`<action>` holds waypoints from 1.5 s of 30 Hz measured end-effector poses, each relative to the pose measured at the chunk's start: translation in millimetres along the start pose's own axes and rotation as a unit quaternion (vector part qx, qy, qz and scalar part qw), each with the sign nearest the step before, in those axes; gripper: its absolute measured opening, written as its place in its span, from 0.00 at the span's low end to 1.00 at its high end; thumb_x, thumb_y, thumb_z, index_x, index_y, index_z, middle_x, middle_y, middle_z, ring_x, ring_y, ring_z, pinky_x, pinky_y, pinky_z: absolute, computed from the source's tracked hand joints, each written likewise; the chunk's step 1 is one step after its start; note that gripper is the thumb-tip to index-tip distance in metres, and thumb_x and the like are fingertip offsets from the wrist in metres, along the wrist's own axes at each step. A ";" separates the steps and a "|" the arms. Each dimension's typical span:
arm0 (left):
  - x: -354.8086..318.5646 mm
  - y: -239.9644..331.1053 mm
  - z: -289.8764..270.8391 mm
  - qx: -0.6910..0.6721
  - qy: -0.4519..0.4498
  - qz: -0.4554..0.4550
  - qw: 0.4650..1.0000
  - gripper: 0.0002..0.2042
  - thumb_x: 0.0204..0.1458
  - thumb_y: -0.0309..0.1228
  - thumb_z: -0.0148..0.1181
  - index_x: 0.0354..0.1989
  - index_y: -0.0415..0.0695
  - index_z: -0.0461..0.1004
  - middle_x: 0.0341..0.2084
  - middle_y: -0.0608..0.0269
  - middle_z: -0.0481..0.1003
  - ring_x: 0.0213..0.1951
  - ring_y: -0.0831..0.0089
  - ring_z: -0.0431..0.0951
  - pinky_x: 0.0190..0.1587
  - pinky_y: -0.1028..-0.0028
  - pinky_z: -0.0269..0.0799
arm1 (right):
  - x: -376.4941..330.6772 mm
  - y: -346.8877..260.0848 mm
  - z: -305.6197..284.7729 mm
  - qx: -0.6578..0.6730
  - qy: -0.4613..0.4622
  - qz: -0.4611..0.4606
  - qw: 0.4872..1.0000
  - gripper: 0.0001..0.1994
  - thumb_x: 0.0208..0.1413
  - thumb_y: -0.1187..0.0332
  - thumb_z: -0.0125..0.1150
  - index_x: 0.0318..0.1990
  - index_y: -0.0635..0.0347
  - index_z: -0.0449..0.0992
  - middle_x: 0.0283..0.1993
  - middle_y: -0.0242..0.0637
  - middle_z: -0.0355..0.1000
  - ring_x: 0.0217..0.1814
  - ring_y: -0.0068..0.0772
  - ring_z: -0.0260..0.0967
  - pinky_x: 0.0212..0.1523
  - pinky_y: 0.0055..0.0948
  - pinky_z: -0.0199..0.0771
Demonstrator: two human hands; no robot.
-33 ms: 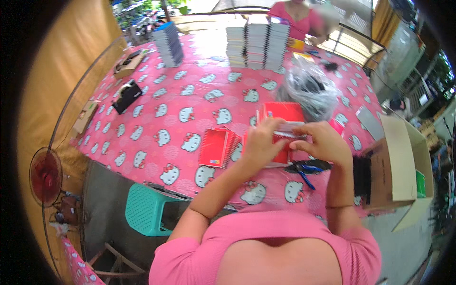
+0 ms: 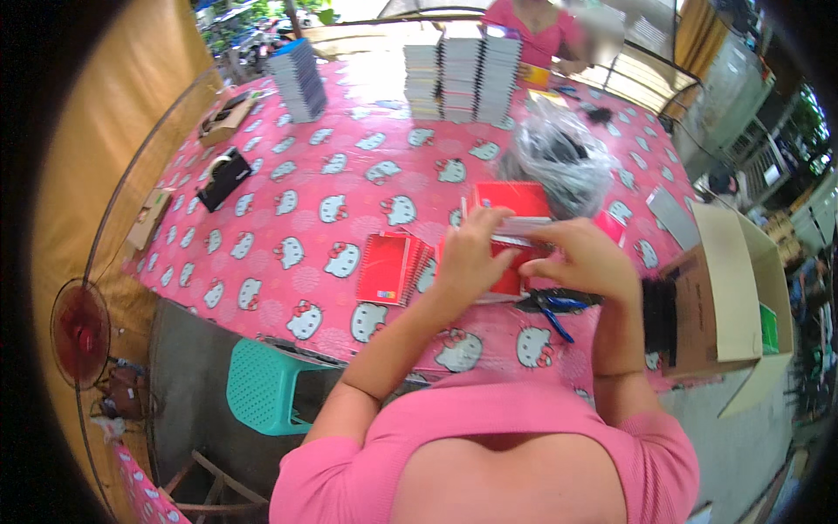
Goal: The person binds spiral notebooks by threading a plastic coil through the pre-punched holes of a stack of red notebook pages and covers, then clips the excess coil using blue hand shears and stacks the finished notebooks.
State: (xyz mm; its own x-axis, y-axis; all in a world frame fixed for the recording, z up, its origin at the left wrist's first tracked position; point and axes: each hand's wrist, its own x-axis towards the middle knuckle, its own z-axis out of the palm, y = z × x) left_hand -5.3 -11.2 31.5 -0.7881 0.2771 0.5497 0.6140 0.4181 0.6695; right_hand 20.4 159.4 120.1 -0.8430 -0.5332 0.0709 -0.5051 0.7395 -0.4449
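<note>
Both my hands are at a small red spiral notebook (image 2: 513, 278) near the middle of the table. My left hand (image 2: 471, 260) grips its left side, fingers over the far edge and thumb across the front. Curled around the upper right side is my right hand (image 2: 587, 258), its thumb pointing inward; some fingertips are hidden. Pale page edges show between the hands. Just beyond lies another red notebook (image 2: 511, 199). To the left sits a fanned pile of red spiral notebooks (image 2: 384, 269). Blue-handled pliers (image 2: 559, 326) lie beside a dark item close to my right wrist.
A clear plastic bag (image 2: 559, 166) with dark contents stands beyond my hands. Tall notebook stacks (image 2: 458, 79) and a blue-topped stack (image 2: 298, 83) are at the back, near a person (image 2: 543, 39) in pink. A tape dispenser (image 2: 224, 181) sits left, an opened cardboard box (image 2: 711, 314) right.
The whole view has shifted slightly, so the table's things appear a little further left. My hands stay on the red notebook, with only a slight shift of the fingers.
</note>
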 end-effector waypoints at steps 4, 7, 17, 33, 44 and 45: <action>7.5 13.0 1.3 -0.033 -0.002 0.023 0.999 0.27 0.33 0.23 0.69 0.48 0.41 0.71 0.38 0.53 0.72 0.40 0.57 0.75 0.42 0.65 0.72 | 5.5 27.2 13.2 -0.074 -0.085 0.025 0.993 0.16 0.42 0.62 0.67 0.34 0.66 0.76 0.31 0.53 0.73 0.36 0.53 0.73 0.37 0.45 0.71; 7.7 8.3 2.8 -0.046 0.014 0.015 0.999 0.27 0.34 0.24 0.70 0.49 0.42 0.70 0.37 0.53 0.72 0.40 0.59 0.75 0.41 0.66 0.72 | 0.4 19.9 9.0 -0.014 -0.011 -0.006 1.000 0.18 0.41 0.61 0.69 0.36 0.65 0.76 0.32 0.53 0.73 0.36 0.54 0.72 0.37 0.44 0.71; 13.4 7.6 0.4 -0.084 0.014 0.038 0.996 0.30 0.32 0.21 0.69 0.50 0.42 0.69 0.38 0.55 0.72 0.40 0.61 0.74 0.45 0.68 0.71 | 25.2 25.2 17.0 -0.133 -0.149 0.055 0.978 0.21 0.41 0.56 0.69 0.35 0.66 0.77 0.26 0.50 0.73 0.31 0.53 0.73 0.34 0.43 0.71; -31.7 -19.3 6.3 -0.429 0.118 -0.176 0.878 0.17 0.49 0.12 0.58 0.49 0.34 0.72 0.38 0.63 0.74 0.40 0.80 0.74 0.43 0.80 0.73 | 10.1 -7.8 6.4 0.052 0.062 0.013 0.997 0.21 0.40 0.56 0.70 0.37 0.66 0.77 0.29 0.53 0.74 0.34 0.53 0.74 0.36 0.41 0.72; -21.3 -14.6 5.1 -0.387 0.074 -0.229 0.890 0.17 0.48 0.14 0.61 0.49 0.33 0.74 0.36 0.59 0.77 0.39 0.79 0.76 0.42 0.80 0.74 | 23.5 9.3 21.9 -0.012 -0.073 0.057 0.996 0.24 0.41 0.60 0.71 0.46 0.62 0.74 0.38 0.50 0.76 0.42 0.51 0.74 0.41 0.44 0.73; -21.6 -17.4 2.9 -0.384 0.075 -0.228 0.892 0.17 0.48 0.14 0.61 0.49 0.33 0.74 0.36 0.59 0.77 0.39 0.79 0.76 0.42 0.80 0.74 | 8.3 0.3 23.4 0.024 0.108 0.001 0.994 0.23 0.42 0.61 0.70 0.45 0.63 0.75 0.38 0.49 0.76 0.42 0.50 0.74 0.41 0.42 0.73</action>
State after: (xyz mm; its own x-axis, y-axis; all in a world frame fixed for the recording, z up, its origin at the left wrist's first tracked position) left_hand 1.0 -21.9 6.5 -0.9840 0.0874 0.1555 0.1264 -0.2739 0.9534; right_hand 17.5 145.6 99.7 -0.8665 -0.4270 0.2584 -0.4986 0.7167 -0.4876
